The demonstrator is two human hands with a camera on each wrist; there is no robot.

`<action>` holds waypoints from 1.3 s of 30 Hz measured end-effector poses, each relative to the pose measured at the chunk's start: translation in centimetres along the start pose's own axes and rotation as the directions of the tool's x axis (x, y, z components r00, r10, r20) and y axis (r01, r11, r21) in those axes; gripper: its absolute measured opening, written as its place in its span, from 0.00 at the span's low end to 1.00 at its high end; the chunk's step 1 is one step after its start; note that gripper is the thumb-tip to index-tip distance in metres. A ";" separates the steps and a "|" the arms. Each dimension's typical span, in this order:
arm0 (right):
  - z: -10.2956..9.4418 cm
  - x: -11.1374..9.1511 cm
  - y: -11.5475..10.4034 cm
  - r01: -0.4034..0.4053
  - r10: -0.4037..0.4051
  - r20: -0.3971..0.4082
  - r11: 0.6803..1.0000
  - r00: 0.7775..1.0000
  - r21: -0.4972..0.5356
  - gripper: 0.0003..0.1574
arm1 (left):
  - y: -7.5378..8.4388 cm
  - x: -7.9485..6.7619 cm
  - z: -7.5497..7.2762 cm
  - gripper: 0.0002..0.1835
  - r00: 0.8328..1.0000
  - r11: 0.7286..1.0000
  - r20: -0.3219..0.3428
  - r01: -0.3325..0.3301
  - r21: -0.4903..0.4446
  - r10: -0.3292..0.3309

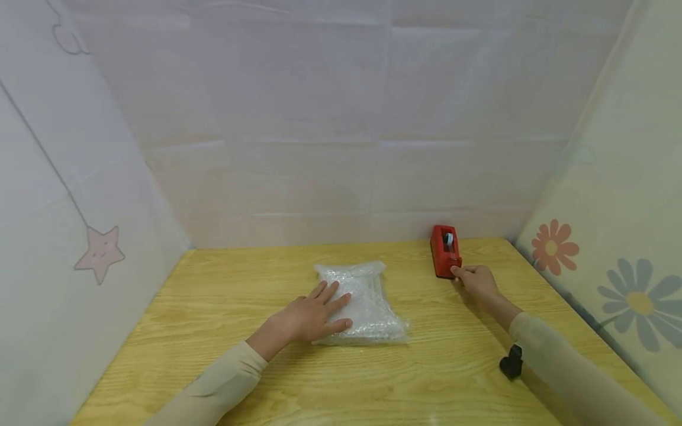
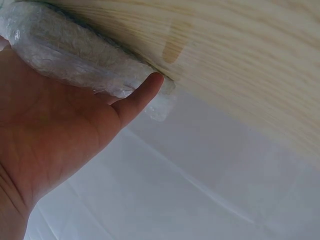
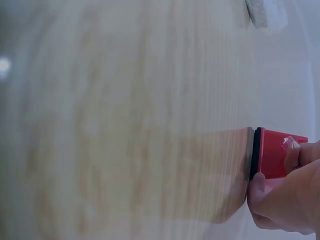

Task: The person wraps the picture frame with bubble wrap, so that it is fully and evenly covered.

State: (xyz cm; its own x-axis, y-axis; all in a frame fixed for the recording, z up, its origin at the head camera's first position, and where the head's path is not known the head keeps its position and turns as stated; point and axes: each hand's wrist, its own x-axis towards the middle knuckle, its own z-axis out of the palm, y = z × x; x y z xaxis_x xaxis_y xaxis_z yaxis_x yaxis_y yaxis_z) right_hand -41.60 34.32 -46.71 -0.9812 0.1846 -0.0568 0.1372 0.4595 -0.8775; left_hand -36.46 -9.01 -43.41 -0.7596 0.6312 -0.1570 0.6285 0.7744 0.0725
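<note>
A bubble-wrapped package [image 1: 367, 307] lies on the wooden table in front of me. Spread flat, my left hand [image 1: 309, 316] rests on its left part. From the side, in the left wrist view, the left hand [image 2: 60, 115] lies against the package [image 2: 75, 50] with one finger sticking out past it. Farther right stands a red tape dispenser [image 1: 444, 254] with a roll of tape in it. My right hand [image 1: 476, 281] grips the front end of this dispenser [image 3: 272, 152] with curled fingers; whether tape is also pinched there is unclear.
The table [image 1: 213, 296] meets a pale cloth wall [image 1: 298, 177] at the back. A star-printed panel [image 1: 101, 254] rises at left, a flower-printed one [image 1: 639, 302] at right. A black clip-like piece [image 1: 511, 362] is beside the right sleeve.
</note>
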 end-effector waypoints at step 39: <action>-0.7 -5.0 -9.7 0.322 -0.295 0.732 0.941 0.614 0.109 0.16 | 0.1 -0.6 -0.9 0.41 1.000 1.000 0.021 -0.010 -0.025 0.010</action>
State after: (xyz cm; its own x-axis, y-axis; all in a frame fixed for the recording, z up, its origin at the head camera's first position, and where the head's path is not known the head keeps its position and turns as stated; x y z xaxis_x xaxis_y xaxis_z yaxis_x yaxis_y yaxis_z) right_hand -37.92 29.54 -37.56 -0.7423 -0.6583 -0.1250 -0.2013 0.3970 -0.8955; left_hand -36.08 -9.24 -42.45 -0.7494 0.6379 -0.1773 0.6314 0.7692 0.0987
